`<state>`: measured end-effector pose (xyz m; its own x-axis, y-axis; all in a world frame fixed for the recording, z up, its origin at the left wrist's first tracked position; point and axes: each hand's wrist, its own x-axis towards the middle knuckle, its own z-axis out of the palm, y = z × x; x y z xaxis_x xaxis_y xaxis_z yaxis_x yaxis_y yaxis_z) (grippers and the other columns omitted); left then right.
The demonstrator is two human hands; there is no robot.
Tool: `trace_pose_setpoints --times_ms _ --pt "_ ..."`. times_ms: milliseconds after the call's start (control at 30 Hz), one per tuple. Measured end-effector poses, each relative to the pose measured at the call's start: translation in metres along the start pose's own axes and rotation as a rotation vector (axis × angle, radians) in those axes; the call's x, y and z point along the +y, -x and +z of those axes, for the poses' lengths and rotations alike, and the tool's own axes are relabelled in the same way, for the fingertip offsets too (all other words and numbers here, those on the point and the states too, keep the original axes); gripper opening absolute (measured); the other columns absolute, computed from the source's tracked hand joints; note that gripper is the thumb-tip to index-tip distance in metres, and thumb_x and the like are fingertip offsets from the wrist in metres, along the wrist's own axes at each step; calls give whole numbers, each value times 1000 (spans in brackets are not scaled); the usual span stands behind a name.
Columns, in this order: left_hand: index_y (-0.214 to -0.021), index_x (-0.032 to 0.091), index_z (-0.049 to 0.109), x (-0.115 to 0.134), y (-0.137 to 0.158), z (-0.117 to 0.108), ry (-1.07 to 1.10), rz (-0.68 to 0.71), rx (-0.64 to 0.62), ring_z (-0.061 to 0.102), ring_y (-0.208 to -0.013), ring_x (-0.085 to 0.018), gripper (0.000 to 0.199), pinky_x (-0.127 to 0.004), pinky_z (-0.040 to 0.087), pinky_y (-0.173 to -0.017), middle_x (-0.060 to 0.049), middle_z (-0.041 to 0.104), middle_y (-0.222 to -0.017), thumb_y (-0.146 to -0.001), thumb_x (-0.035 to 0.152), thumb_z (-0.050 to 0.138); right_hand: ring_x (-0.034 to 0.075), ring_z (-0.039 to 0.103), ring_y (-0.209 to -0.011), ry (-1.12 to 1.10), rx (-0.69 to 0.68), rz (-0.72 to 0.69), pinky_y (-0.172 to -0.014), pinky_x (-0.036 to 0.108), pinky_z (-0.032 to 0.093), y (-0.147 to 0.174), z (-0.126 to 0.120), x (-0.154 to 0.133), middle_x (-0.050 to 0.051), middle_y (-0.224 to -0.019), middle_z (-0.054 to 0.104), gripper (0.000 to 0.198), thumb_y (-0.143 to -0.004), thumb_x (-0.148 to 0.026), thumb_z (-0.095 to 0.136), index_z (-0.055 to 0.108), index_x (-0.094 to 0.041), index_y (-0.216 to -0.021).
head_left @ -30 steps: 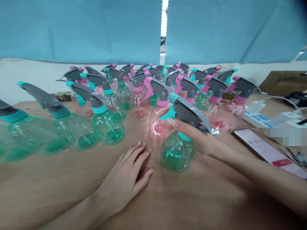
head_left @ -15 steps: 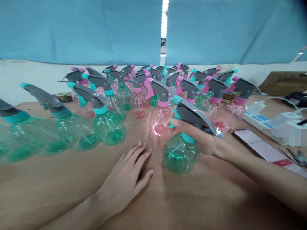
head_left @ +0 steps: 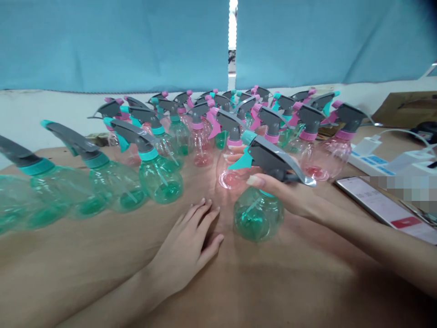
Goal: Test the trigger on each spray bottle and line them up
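Observation:
A green spray bottle [head_left: 258,218] with a grey and turquoise spray head stands upright on the wooden table. Around its neck is my right hand [head_left: 290,193], thumb in front and fingertips stretched out behind the trigger, apart from each other. The hand looks loosened; whether the palm still touches the neck is hidden. To the left of this bottle, my left hand [head_left: 191,237] lies flat on the table, fingers extended and holding nothing. A pink spray bottle [head_left: 230,171] stands just behind the right hand's fingers.
A row of green spray bottles [head_left: 167,189] runs along the left. Several pink and green bottles crowd the back, before a blue curtain [head_left: 119,45]. On the right lie a phone [head_left: 378,205], a power strip [head_left: 372,159] with white plugs, and a cardboard box [head_left: 403,109].
My right hand's fingers have opened from around the bottle's neck and stretched out behind the trigger. The bottle stays at about the same spot. My left hand still rests flat.

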<state>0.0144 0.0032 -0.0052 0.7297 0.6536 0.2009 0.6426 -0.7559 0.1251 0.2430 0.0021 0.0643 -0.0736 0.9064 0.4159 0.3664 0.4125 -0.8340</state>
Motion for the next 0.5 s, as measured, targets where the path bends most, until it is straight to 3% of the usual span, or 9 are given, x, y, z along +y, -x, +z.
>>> trace_pose_setpoints --times_ms 100,200,300,367,500 --pt "-135 13 45 0 0 -1 3 -9 -14 38 -133 -30 44 -48 35 -105 -14 47 -141 -97 37 46 11 29 -50 81 0 18 -45 27 23 6 -2 0 -5 -53 31 48 -72 -63 63 41 -23 -58" --pt "-135 12 45 1 0 -1 -11 -10 -24 39 -132 -31 45 -49 37 -103 -15 47 -141 -97 36 46 13 40 -53 204 -20 -73 -49 28 35 16 -6 -2 -4 -58 42 41 -72 -55 68 44 -23 -59" --pt "-134 10 47 2 1 -2 -37 1 -30 41 -130 -32 45 -49 38 -102 -17 48 -139 -97 36 47 20 57 -74 367 -16 -120 -63 34 47 30 -12 -6 2 -82 60 30 -73 -48 69 52 -24 -74" --pt "-132 10 48 2 4 -2 -49 10 -28 41 -130 -32 44 -47 37 -103 -17 50 -138 -96 35 48 25 61 -87 464 5 -96 -71 38 49 39 -14 -10 5 -96 63 35 -72 -49 70 56 -23 -91" --pt "-132 13 48 0 15 -4 -48 26 -8 42 -130 -29 42 -46 36 -103 -15 51 -137 -96 35 46 25 62 -87 571 29 -16 -73 38 50 49 -11 -21 6 -96 65 39 -72 -49 72 58 -22 -96"
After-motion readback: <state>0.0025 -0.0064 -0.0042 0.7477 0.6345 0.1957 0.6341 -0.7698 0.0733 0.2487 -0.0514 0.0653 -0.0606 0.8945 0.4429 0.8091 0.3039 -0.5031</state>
